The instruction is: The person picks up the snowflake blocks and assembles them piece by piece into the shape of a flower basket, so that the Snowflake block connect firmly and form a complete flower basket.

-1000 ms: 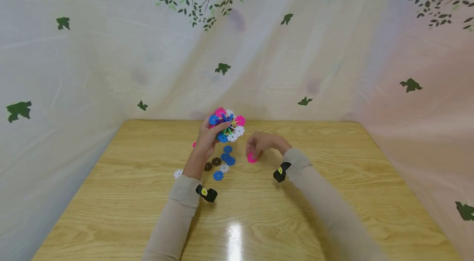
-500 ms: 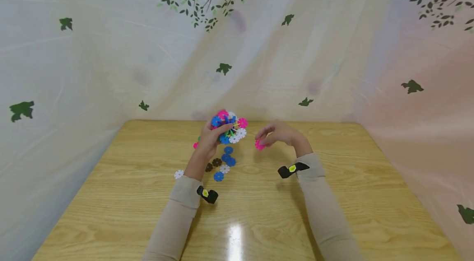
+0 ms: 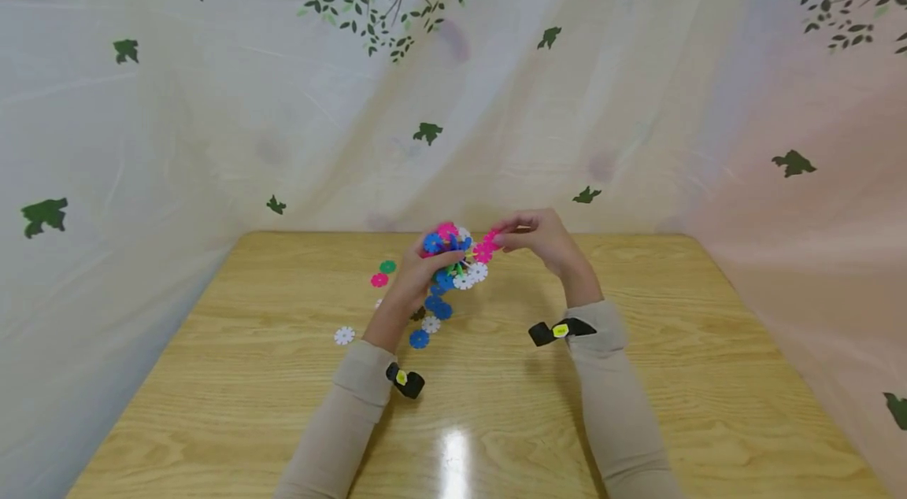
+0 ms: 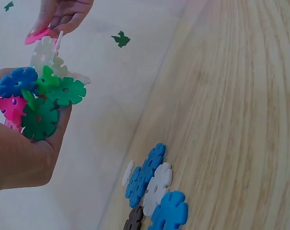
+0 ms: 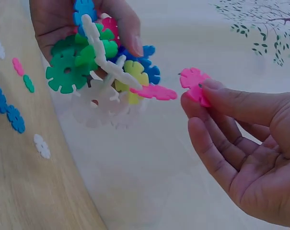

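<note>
My left hand (image 3: 416, 272) grips a cluster of interlocked flower-shaped plastic discs (image 5: 67, 71), its thumb laid across them. Blue, green, white, yellow and pink discs jut out at several angles. Between thumb and forefinger, my right hand (image 5: 260, 139) pinches one loose pink disc (image 5: 192, 81) by its edge. In the right wrist view a small gap separates it from a pink disc (image 5: 156, 92) sticking out of the cluster, beside a yellow disc (image 5: 135, 79). Part of the cluster is hidden by the left palm and fingers.
Below the left hand lie loose blue discs (image 3: 441, 310), a white disc (image 3: 431, 324) and a partly hidden brown disc. Farther left on the wooden table (image 3: 248, 404) are green (image 3: 387, 267), pink (image 3: 379, 280) and white (image 3: 344, 335) discs. A printed cloth (image 3: 496, 90) hangs behind.
My right hand has lifted the pink disc off the table and brought it up beside the cluster. The left hand has shifted slightly right, with the cluster, uncovering a green disc.
</note>
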Available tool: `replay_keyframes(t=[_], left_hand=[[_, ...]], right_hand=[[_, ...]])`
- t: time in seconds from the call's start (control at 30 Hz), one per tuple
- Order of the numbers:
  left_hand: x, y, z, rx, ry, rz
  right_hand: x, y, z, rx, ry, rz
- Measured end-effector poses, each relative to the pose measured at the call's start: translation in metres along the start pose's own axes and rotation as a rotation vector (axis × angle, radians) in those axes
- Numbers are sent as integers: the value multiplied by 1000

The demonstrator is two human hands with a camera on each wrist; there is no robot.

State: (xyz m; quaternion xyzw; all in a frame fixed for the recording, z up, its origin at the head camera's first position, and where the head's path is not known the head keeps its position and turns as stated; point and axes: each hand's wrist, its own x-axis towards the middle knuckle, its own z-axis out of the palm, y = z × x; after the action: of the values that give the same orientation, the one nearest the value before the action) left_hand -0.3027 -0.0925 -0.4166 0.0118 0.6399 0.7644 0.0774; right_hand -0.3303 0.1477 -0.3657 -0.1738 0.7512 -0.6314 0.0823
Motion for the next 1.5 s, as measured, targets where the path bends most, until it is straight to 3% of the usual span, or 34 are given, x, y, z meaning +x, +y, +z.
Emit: replay_keyframes(t=[0.1, 0.37, 0.63, 0.97, 1.5], left_hand=[[0, -2, 1, 45, -20, 0], [1, -4, 1, 51, -60, 10], [2, -4, 1, 49, -43, -11], [1, -2, 0, 36, 5, -15], [1, 3, 0, 7, -9, 18]], right_hand=[[0, 2, 5, 13, 22, -29], [2, 2, 17, -34, 43, -110], [5, 5, 25, -46, 68, -126], [9, 13, 35, -71, 111, -241], [6, 12, 42, -85, 140, -326]])
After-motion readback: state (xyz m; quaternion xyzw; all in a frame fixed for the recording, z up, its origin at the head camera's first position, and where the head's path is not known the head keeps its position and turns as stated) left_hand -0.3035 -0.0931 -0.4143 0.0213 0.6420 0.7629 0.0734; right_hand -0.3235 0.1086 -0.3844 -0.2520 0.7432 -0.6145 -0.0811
